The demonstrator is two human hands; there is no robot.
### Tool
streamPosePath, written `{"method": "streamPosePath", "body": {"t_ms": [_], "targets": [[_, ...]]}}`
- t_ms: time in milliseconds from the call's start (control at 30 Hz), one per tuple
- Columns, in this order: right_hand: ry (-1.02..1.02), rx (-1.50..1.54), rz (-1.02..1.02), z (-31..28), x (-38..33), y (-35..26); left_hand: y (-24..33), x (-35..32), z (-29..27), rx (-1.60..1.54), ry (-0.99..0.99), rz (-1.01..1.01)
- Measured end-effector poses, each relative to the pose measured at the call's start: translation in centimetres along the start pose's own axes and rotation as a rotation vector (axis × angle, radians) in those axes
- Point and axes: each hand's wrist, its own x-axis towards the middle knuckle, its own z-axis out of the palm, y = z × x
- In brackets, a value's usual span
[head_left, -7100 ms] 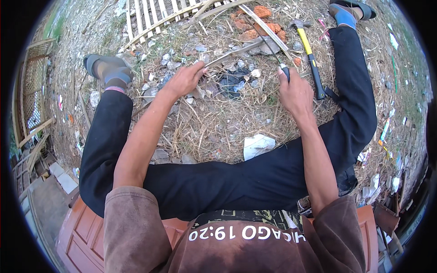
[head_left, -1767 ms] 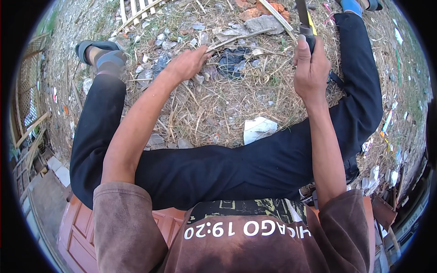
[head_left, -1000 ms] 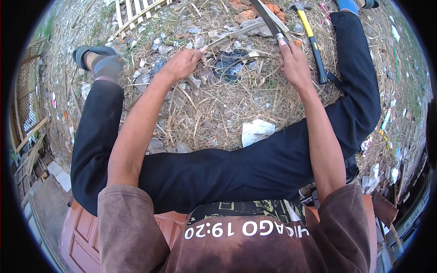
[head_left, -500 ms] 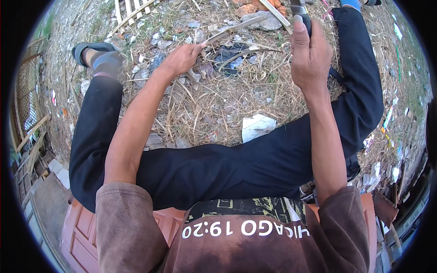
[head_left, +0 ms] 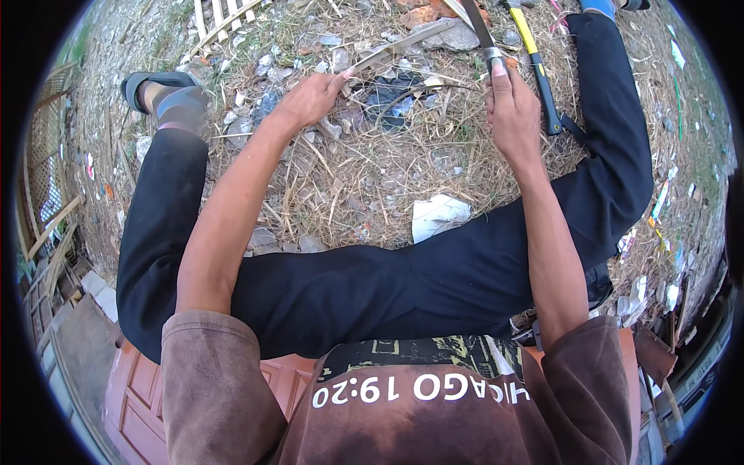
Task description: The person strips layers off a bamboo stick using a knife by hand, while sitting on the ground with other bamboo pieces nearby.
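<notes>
Since half a second ago, right hand (head_left: pixel 511 108) has dropped slightly, its grip closed on a knife (head_left: pixel 482 31) whose flat metal blade runs off frame. Left hand (head_left: pixel 310 99) pinches a pale, splintery wood strip (head_left: pixel 403 45) over dry straw.

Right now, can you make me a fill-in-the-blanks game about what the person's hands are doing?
1. The right hand grips the handle of a ____ with a long blade.
2. The left hand holds one end of a thin wooden ____.
3. The hammer lying by the right hand has a ____ and black handle.
4. A white crumpled scrap lies on the dry ____.

Missing words: knife; stick; yellow; grass
</notes>
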Motion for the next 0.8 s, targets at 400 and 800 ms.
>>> {"method": "streamPosePath", "body": {"t_ms": [400, 800], "targets": [[-0.032, -0.565, -0.044, -0.4, -0.6, -1.3, 1.2, -1.0, -1.1, -0.048, -0.061, -0.034], [0.105, -0.205, -0.245, -1.6, 1.6, -4.7, 0.7, -0.8, -0.4, -0.119, -0.085, -0.068]]}}
